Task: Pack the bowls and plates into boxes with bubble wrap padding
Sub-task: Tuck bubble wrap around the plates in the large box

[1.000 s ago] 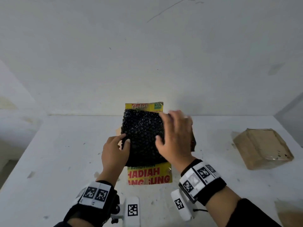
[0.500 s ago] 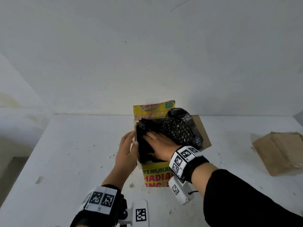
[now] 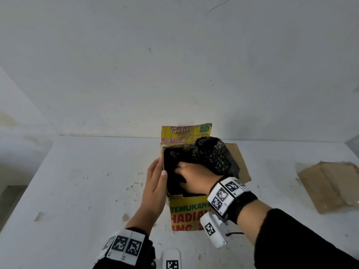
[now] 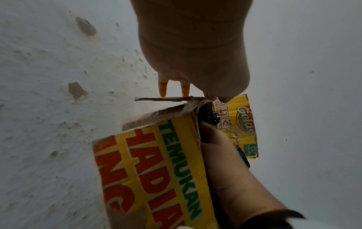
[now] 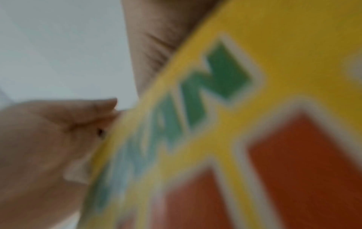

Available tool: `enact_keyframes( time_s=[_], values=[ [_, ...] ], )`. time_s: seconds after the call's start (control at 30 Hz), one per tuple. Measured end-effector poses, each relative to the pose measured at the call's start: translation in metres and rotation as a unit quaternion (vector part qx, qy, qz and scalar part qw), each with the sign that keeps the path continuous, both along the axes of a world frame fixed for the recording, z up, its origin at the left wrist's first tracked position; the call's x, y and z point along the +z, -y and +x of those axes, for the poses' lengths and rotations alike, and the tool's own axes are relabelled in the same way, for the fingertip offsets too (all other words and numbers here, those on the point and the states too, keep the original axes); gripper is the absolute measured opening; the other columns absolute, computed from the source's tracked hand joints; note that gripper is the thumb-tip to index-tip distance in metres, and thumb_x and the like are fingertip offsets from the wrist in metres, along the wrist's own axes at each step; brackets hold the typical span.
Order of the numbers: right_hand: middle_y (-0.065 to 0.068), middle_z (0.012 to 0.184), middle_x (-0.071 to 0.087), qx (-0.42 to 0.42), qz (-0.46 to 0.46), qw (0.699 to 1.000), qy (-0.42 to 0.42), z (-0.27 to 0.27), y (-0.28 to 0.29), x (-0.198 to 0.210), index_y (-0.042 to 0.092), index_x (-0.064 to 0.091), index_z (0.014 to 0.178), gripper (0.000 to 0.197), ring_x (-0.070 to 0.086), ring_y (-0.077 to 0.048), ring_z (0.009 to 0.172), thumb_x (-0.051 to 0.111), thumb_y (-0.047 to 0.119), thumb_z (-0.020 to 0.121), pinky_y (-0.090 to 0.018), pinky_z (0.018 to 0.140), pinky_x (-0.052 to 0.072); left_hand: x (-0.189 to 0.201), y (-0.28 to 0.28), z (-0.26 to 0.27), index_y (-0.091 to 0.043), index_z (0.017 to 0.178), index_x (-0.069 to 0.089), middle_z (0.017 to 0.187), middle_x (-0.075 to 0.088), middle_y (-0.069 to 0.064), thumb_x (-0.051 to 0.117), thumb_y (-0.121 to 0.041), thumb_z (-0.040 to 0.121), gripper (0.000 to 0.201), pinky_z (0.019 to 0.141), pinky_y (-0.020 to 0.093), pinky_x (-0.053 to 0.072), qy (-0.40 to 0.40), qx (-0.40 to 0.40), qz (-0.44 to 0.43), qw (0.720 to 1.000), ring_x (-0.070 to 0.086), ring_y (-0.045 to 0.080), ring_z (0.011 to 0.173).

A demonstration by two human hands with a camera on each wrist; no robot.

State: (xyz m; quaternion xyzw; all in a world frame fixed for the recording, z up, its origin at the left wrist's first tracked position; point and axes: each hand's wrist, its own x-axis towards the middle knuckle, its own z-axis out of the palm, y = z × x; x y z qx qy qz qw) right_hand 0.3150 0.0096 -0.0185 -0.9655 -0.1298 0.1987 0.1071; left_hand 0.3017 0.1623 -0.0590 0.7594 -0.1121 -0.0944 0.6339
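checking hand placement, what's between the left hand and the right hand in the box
The box's left wall: left hand flat outside it, right hand inside on black bubble wrap. Head view.

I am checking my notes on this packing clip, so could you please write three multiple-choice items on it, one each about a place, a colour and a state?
1. Where does the right hand reach?
A. into the box
B. onto the flat cardboard
C. under the table

2. What colour is the bubble wrap?
A. clear
B. black
C. pink

3. How does the left hand lie?
A. as a fist on the table
B. gripping the bubble wrap
C. flat against the box's left side

Answers:
1 A, its fingers sink into the dark inside of the box.
2 B, the bunched wrap at the box's right shows black bubbles.
3 C, its fingers lie straight along the left wall.
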Motion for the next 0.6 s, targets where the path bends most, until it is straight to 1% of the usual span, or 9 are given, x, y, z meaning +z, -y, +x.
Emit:
enact_keyframes(
  time_s=[0.1, 0.2, 0.27, 0.33, 0.43, 0.5, 0.53, 0.57, 0.6],
  values=[
    [-0.008, 0.113, 0.053, 0.042, -0.105, 0.99, 0.088, -0.016, 0.001, 0.031, 0.015, 0.058, 0.116, 0.031, 0.049, -0.029, 0.106, 0.053, 0.033, 0.091, -0.038, 0.082, 0.041, -0.002, 0.0, -0.001, -0.037, 0.143, 0.026, 0.136, 0.029, -0.026, 0.024, -0.051, 0.089, 0.056, 0.101, 0.002, 0.022, 0.001, 0.001, -0.005, 1.0, 0.025, -0.017, 0.126],
    [-0.012, 0.117, 0.058, -0.037, -0.138, 0.989, -0.029, -0.025, -0.002, 0.032, 0.013, 0.051, 0.122, 0.054, 0.054, -0.031, 0.106, 0.034, 0.057, 0.094, -0.037, 0.077, 0.042, -0.004, -0.001, -0.001, -0.035, 0.145, 0.025, 0.141, 0.029, -0.017, 0.024, -0.048, 0.091, 0.056, 0.11, 0.016, 0.023, -0.006, 0.0, 0.0, 1.0, 0.024, -0.01, 0.131],
    [-0.015, 0.129, 0.053, -0.089, -0.096, 0.983, -0.127, -0.025, -0.004, 0.017, 0.013, 0.043, 0.134, 0.069, 0.052, -0.033, 0.115, 0.022, 0.064, 0.093, -0.038, 0.087, 0.044, -0.003, 0.0, -0.002, -0.035, 0.145, 0.025, 0.142, 0.028, -0.015, 0.024, -0.045, 0.091, 0.055, 0.113, 0.024, 0.023, -0.01, -0.001, 0.004, 1.0, 0.024, -0.007, 0.132],
    [-0.016, 0.132, 0.051, -0.112, -0.068, 0.979, -0.154, -0.024, -0.005, 0.008, 0.014, 0.04, 0.138, 0.073, 0.05, -0.033, 0.117, 0.016, 0.066, 0.092, -0.038, 0.092, 0.042, -0.001, 0.0, -0.003, -0.034, 0.145, 0.025, 0.143, 0.028, -0.014, 0.024, -0.044, 0.091, 0.055, 0.114, 0.026, 0.022, -0.013, 0.0, 0.0, 1.0, 0.025, -0.006, 0.133],
    [-0.014, 0.125, 0.056, -0.127, -0.035, 0.98, -0.147, -0.021, -0.005, 0.009, 0.015, 0.045, 0.133, 0.068, 0.054, -0.031, 0.11, 0.018, 0.063, 0.094, -0.037, 0.088, 0.044, 0.001, 0.0, -0.004, -0.036, 0.144, 0.024, 0.142, 0.028, -0.016, 0.025, -0.044, 0.09, 0.055, 0.114, 0.025, 0.022, -0.019, 0.0, -0.002, 1.0, 0.024, -0.011, 0.13],
    [-0.012, 0.111, 0.06, -0.101, -0.028, 0.991, -0.088, -0.023, -0.006, 0.02, 0.012, 0.053, 0.118, 0.05, 0.058, -0.029, 0.099, 0.033, 0.052, 0.096, -0.035, 0.078, 0.047, 0.003, 0.001, -0.005, -0.04, 0.141, 0.023, 0.137, 0.029, -0.022, 0.025, -0.045, 0.09, 0.052, 0.113, 0.023, 0.022, -0.014, -0.002, -0.001, 1.0, 0.024, -0.015, 0.128],
    [-0.01, 0.106, 0.059, -0.084, -0.037, 0.996, -0.018, -0.024, -0.007, 0.026, 0.011, 0.055, 0.111, 0.037, 0.058, -0.028, 0.096, 0.041, 0.043, 0.096, -0.034, 0.074, 0.047, 0.004, 0.001, -0.005, -0.043, 0.139, 0.024, 0.135, 0.03, -0.025, 0.025, -0.044, 0.09, 0.05, 0.112, 0.023, 0.024, -0.012, -0.002, -0.003, 1.0, 0.025, -0.015, 0.127],
    [-0.009, 0.106, 0.057, -0.077, -0.041, 0.994, 0.073, -0.026, -0.008, 0.03, 0.011, 0.055, 0.109, 0.028, 0.057, -0.027, 0.097, 0.047, 0.034, 0.094, -0.035, 0.074, 0.047, 0.005, 0.002, -0.006, -0.045, 0.138, 0.024, 0.134, 0.03, -0.027, 0.026, -0.044, 0.09, 0.048, 0.111, 0.023, 0.025, -0.015, 0.0, -0.008, 1.0, 0.026, -0.015, 0.127],
    [-0.008, 0.112, 0.054, -0.082, -0.042, 0.983, 0.155, -0.028, -0.01, 0.031, 0.012, 0.055, 0.113, 0.027, 0.053, -0.027, 0.104, 0.051, 0.029, 0.092, -0.037, 0.082, 0.047, 0.005, 0.002, -0.006, -0.045, 0.137, 0.024, 0.135, 0.03, -0.025, 0.027, -0.044, 0.09, 0.048, 0.11, 0.024, 0.027, -0.02, 0.002, -0.013, 1.0, 0.027, -0.014, 0.127]
  ],
)
